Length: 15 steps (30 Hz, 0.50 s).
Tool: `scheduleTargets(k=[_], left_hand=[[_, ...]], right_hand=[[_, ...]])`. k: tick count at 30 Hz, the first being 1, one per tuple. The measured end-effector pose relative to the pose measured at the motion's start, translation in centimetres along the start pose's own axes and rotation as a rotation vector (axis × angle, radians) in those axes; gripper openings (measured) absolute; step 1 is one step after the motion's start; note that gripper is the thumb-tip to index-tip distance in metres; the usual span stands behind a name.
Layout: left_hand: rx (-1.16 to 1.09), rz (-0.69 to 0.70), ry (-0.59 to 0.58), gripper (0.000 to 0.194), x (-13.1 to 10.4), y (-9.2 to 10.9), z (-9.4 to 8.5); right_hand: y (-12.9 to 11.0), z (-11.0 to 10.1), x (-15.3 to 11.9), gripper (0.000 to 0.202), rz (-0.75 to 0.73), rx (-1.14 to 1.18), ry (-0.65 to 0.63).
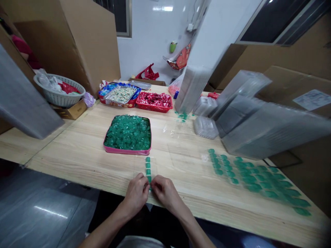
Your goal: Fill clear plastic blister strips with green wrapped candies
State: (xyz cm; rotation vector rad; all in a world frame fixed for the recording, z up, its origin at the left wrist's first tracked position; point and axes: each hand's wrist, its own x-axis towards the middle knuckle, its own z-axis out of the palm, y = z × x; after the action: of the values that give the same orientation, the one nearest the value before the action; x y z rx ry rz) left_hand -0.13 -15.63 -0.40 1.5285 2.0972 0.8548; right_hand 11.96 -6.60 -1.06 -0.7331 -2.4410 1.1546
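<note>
My left hand (138, 190) and my right hand (163, 190) meet at the table's front edge, fingers curled and pinched towards each other. Between their fingertips lies the near end of a column of small green squares (148, 171), set in a thin clear plastic sheet or tray (139, 165). The fingers cover the column's lowest part, and what each pinch holds is hidden. Just beyond stands a pink-rimmed tin (127, 151), heaped with glossy green pieces (128, 132).
Clear trays (248, 174) with rows of green pieces lie at the right. Behind them lean stacks of clear plastic trays (271, 125). At the back are a red basket (155, 108) of red packets and a metal tray (120, 98). A grey basket (60, 98) stands left.
</note>
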Motion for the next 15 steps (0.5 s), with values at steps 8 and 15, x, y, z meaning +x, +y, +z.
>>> scheduleTargets(k=[8,15], left_hand=[[0.089,-0.035,0.2,0.016,0.7,-1.9,-2.0],[0.053,-0.061,0.176,0.021,0.8,-5.8,-1.0]], right_hand=[[0.4,-1.2,0.8,0.014,0.124,-0.284,0.11],[0.7,-0.3,-0.7,0.018,0.262,-0.523,0.128]])
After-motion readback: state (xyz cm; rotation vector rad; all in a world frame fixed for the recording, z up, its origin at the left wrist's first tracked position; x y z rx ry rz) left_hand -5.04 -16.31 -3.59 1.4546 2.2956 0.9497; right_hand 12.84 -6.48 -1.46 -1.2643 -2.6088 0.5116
